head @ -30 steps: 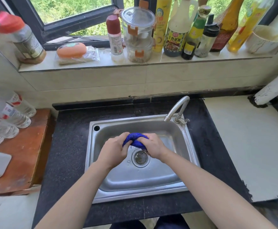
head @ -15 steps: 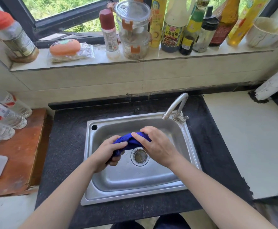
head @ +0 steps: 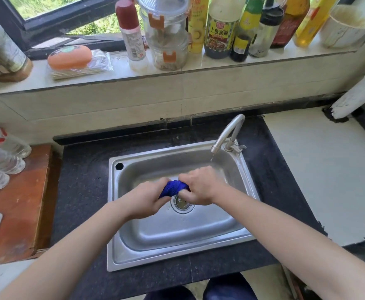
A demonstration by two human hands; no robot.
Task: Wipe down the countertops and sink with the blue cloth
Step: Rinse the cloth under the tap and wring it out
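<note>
Both of my hands hold a bunched blue cloth (head: 173,188) over the steel sink (head: 134,252), just above its drain (head: 182,203). My left hand (head: 145,199) grips the cloth's left end and my right hand (head: 201,185) grips its right end. Only a short twisted stretch of cloth shows between the fists. The sink is set in a black speckled countertop (head: 82,191). A few drops fall from the spout of the metal tap (head: 228,133) at the sink's back right corner.
A windowsill (head: 199,66) above the sink carries several bottles, stacked plastic jars (head: 166,33), an orange soap case (head: 70,56) and a white cup (head: 348,27). A wooden surface (head: 19,204) on the left holds water bottles. A white counter (head: 320,167) lies to the right.
My hands have drawn close together and closed into fists on the cloth, twisting it into a tight bunch over the drain. The view has shifted slightly.
</note>
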